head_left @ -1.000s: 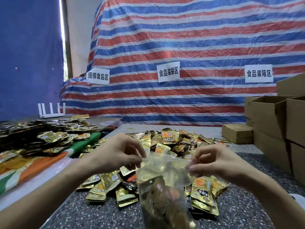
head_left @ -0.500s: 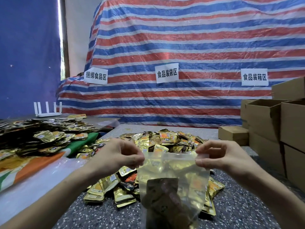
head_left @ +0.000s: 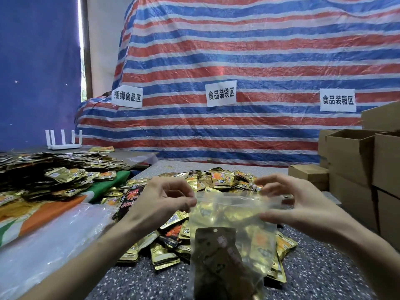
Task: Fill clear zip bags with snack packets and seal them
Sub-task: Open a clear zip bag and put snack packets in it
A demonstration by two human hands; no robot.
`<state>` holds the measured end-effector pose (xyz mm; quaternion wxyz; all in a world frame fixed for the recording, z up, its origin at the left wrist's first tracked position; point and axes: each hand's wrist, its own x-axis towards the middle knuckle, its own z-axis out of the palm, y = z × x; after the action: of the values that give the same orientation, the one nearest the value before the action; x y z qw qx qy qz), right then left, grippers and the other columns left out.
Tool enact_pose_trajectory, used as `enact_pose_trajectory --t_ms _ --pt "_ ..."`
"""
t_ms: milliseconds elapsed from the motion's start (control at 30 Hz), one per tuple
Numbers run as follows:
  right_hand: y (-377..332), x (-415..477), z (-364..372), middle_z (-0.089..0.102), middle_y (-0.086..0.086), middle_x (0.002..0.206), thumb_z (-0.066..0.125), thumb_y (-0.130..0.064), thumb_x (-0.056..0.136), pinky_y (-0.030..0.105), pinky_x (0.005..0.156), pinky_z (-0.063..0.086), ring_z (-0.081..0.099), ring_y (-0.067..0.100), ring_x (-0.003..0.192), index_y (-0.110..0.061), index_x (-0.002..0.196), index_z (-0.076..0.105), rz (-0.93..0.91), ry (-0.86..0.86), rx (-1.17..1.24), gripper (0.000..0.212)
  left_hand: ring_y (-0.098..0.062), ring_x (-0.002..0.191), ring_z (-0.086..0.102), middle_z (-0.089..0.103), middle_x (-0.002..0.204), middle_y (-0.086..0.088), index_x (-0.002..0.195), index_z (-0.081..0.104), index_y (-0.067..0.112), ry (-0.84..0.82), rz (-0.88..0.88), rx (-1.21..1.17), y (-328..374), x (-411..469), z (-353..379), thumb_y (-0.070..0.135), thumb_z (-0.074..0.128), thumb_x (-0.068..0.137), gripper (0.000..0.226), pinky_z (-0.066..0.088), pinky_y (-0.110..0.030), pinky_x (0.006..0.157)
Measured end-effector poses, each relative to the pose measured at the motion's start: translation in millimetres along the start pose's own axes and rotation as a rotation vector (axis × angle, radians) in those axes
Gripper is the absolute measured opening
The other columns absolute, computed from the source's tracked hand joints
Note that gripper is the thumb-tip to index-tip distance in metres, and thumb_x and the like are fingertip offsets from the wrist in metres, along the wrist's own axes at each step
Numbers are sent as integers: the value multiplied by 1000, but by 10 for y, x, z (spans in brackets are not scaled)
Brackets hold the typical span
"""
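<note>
A clear zip bag [head_left: 233, 215] hangs upright in front of me with dark and gold snack packets [head_left: 218, 256] inside. My left hand [head_left: 164, 202] pinches the bag's top left corner between thumb and fingers. My right hand [head_left: 296, 204] is at the top right corner; its thumb presses the bag's side and its fingers spread above the zip strip. A heap of loose gold and orange snack packets [head_left: 216, 180] lies on the speckled table [head_left: 140, 278] behind the bag.
A second pile of packets [head_left: 54, 169] covers the left table over green and orange cloth. Clear plastic sheets [head_left: 43, 245] lie at the lower left. Open cardboard boxes [head_left: 357, 159] stack at the right. A white router [head_left: 63, 140] and striped tarp [head_left: 238, 61] stand behind.
The zip strip has been pulled wider and flatter between my hands. My right hand slid outward to the bag's right corner and its fingers have loosened; the left hand kept its pinch.
</note>
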<state>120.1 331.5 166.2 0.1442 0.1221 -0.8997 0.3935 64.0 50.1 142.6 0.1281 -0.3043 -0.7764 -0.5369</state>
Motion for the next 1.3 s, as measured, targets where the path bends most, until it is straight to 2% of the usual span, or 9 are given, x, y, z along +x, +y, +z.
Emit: enact_pose_trajectory --t_ms 100,200,367,467,567,733,900,1133,1300 --pt "-317 7 133 50 -25 128 70 -64 71 23 100 40 45 -5 120 -42 129 54 -204 -1 -335 64 -19 71 69 72 75 -11 75 74 10 17 36 0 -2 1 52 12 78 78 6 57 -26 71" --pt "-560 114 390 57 -19 127 65 -56 85 32 104 40 46 2 120 -35 125 62 -336 10 -476 45 -22 70 69 72 74 -12 75 75 8 27 78 -4 -1 2 82 2 77 82 9 56 -27 68" --pt "-659 274 579 69 -16 103 67 -43 92 34 87 53 61 4 99 -30 105 71 -396 -1 -451 19 -28 73 70 73 76 -14 79 77 5 25 97 -73 6 -47 62 -2 76 82 8 57 -32 70" --pt "-640 317 568 66 -16 84 71 -41 89 26 71 53 59 0 78 -30 96 73 -403 -59 -405 13 -22 74 71 75 78 -12 81 78 5 17 92 -99 -4 -71 41 3 78 78 4 58 -31 72" --pt "-645 337 545 64 -17 79 72 -39 89 27 68 52 58 0 75 -32 87 71 -413 -92 -397 7 -21 75 72 76 79 -13 82 79 6 20 97 -135 -25 -84 34 18 78 71 16 59 -32 73" --pt "-578 336 575 61 -18 80 69 -39 90 32 71 50 58 6 79 -32 89 70 -418 -45 -454 7 -15 73 73 77 79 -5 84 81 16 30 138 -122 -109 -74 66 24 79 74 13 56 -22 68" --pt "-563 330 570 68 -15 90 67 -39 90 33 75 50 60 10 87 -33 91 68 -401 -21 -508 6 -18 76 73 76 82 -1 86 77 30 41 186 -28 -141 -69 134 37 80 79 10 61 -33 70" --pt "-493 327 509 68 -16 91 63 -49 92 33 77 52 60 3 86 -34 90 70 -382 -78 -479 16 -18 73 70 73 75 -10 79 74 12 118 182 -197 -169 -107 250 1 76 82 11 55 -23 68" --pt "-392 325 411 69 -16 90 66 -48 90 38 81 54 61 0 88 -32 86 70 -340 -83 -418 17 -17 69 67 70 71 -7 75 71 12 225 204 -237 -155 -124 405 11 71 77 2 55 -23 66"
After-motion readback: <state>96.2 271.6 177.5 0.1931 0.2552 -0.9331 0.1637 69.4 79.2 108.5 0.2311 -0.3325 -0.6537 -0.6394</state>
